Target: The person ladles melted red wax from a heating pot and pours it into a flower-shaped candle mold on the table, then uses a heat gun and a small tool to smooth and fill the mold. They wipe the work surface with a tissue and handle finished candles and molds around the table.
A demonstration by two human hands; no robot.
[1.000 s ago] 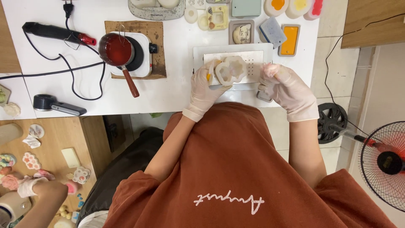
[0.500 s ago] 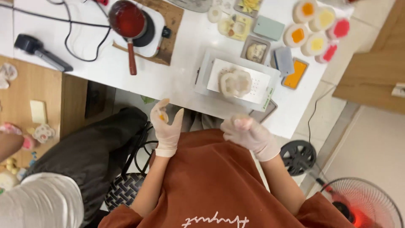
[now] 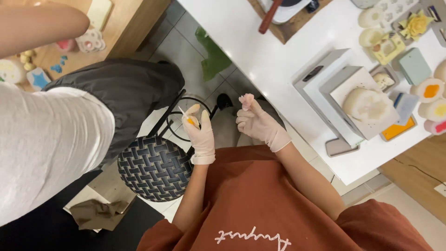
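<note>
— Looking down from the head camera, what did each hand have?

— Both wore pale gloves and were held up off the white table (image 3: 260, 56), over the floor in front of the rust-coloured shirt. The left hand (image 3: 200, 132) was closed around a small blade-like tool (image 3: 185, 113) with a bit of orange showing at the grip. The right hand (image 3: 258, 123) pinched a small pinkish scrap (image 3: 246, 100) between thumb and fingertips.

— And the piece they seemed to be working on?

— A pale, rounded moulded piece (image 3: 367, 103) sat on a grey stand (image 3: 346, 88) on the table, to the right of the hands and well apart from them. Neither hand touched it.

— How far along did it look?

— I'd judge partway. The piece was out of any mould and standing free, and the scrap looked like a trimming, so some cleaning seemed done. Its edges were too small to read, so I couldn't tell what was left.

— Anything else around?

— Coloured moulds and round pieces (image 3: 429, 90) lay at the far right, and a pot handle (image 3: 269, 18) poked in at the far edge. On the left, another person in a white sleeve (image 3: 51, 139) sat near a woven black stool (image 3: 155, 169).
</note>
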